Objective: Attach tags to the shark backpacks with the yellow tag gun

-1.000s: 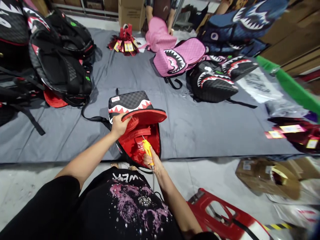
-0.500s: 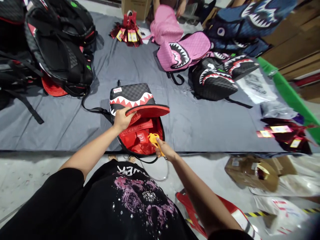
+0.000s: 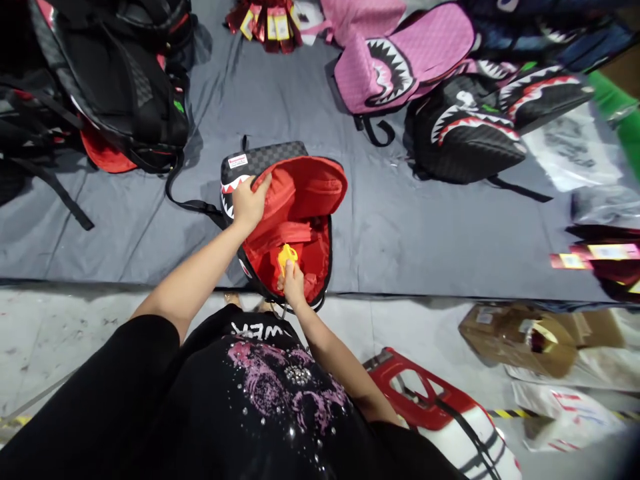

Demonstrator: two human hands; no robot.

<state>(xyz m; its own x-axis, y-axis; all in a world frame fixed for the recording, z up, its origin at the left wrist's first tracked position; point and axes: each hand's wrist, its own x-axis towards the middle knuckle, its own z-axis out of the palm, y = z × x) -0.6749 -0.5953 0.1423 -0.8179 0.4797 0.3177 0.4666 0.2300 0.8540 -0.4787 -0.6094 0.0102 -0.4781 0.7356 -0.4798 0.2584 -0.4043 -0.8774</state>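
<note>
A black checkered backpack (image 3: 265,159) with a shark-mouth print lies unzipped near the table's front edge, its red lining (image 3: 310,257) showing. My left hand (image 3: 249,205) grips the rim of its front flap (image 3: 320,183) and holds it folded up. Inside the opening, my right hand (image 3: 293,283) is closed around a small yellow tool (image 3: 287,257) that looks like a tagging gun. The hand hides its handle. A white label (image 3: 238,161) sits on the backpack's outer face, and a black strap (image 3: 193,203) trails left.
Black backpacks (image 3: 125,87) are piled at left. Pink (image 3: 410,60) and black shark backpacks (image 3: 470,137) lie at right. Red foil tags (image 3: 273,27) are at the back, more tags (image 3: 605,257) at far right. A cardboard box (image 3: 515,333) and a red-and-white case (image 3: 425,393) stand below.
My left hand has lifted the flap higher, showing more red lining. My right hand has moved left and deeper into the opening with the yellow tool. The view has shifted downward.
</note>
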